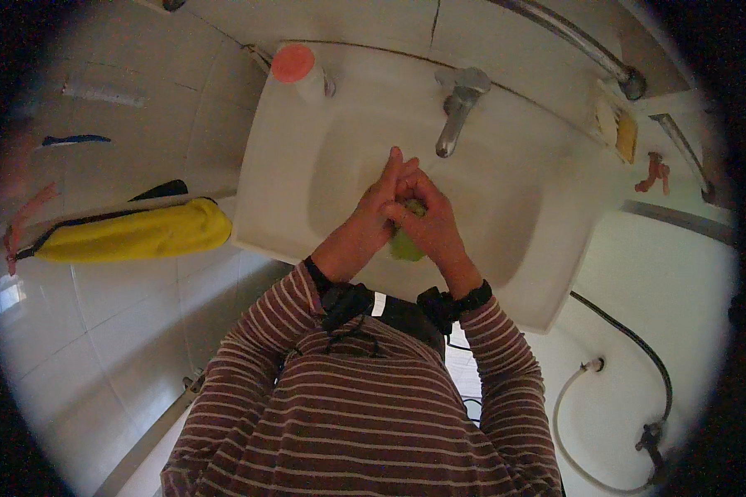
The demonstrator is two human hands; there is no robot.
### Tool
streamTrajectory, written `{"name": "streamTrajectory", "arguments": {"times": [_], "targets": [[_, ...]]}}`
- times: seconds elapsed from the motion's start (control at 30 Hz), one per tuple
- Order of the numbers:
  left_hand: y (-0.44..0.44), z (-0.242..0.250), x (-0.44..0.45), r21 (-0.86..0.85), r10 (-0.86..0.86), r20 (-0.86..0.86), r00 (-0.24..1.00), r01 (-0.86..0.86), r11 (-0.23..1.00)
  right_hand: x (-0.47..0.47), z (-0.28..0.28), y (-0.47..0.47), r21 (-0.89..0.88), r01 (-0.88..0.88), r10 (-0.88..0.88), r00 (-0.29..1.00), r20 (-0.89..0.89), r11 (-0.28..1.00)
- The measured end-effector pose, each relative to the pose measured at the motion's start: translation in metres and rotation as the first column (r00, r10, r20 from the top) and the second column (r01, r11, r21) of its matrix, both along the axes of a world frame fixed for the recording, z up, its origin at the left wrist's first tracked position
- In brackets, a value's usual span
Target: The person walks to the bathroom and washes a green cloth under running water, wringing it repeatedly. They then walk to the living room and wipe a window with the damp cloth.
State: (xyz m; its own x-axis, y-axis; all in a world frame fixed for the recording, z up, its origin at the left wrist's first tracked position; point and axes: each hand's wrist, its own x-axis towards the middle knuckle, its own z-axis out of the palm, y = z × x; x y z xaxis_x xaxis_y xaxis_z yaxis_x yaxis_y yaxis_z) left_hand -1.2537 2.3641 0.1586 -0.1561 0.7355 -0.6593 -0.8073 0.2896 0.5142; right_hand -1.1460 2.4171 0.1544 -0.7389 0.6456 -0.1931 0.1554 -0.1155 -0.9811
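Observation:
Both of my hands are together over the basin of a white washbasin [410,279]. My left hand [379,208] is held fairly straight, its fingers pointing towards the tap [457,118]. Against it my right hand [429,214] curls its fingers, with a green thing [407,245] between and below the palms. That green thing is soft-looking, perhaps a sponge or a cloth; the hands partly cover it, and which hand grips it is not plain. The chrome tap stands above and to the right of my fingertips, not touched. Black bands with dark devices are on both wrists.
A white container with a red lid [293,63] stands at the basin's back left corner. On the left hangs a yellow cloth [137,233]. A metal rail [566,37] runs at the upper right, near a small holder [615,124]. Hoses [646,348] are at the lower right.

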Motion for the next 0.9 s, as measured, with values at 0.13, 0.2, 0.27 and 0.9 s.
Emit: {"name": "streamTrajectory", "arguments": {"times": [0.13,0.2,0.27,0.9], "targets": [[-0.002,-0.001,0.005,0.0,0.014,0.016,1.0,-0.014,1.0,0.0,-0.001,0.002,0.014,-0.003,0.004,0.999,-0.038,1.0],[-0.003,-0.008,0.008,0.008,0.001,0.033,0.999,-0.002,1.0,0.002,-0.004,0.001,0.042,0.006,-0.004,0.999,-0.043,0.999],[-0.005,-0.016,0.009,0.033,-0.024,0.055,0.998,0.022,0.999,0.005,-0.01,-0.001,0.07,0.026,-0.026,1.0,0.004,0.997],[-0.068,-0.06,-0.065,-0.354,-0.087,-0.27,0.959,-0.014,0.935,0.065,-0.198,0.016,0.444,-0.406,-0.07,0.671,0.738,0.799]]}}
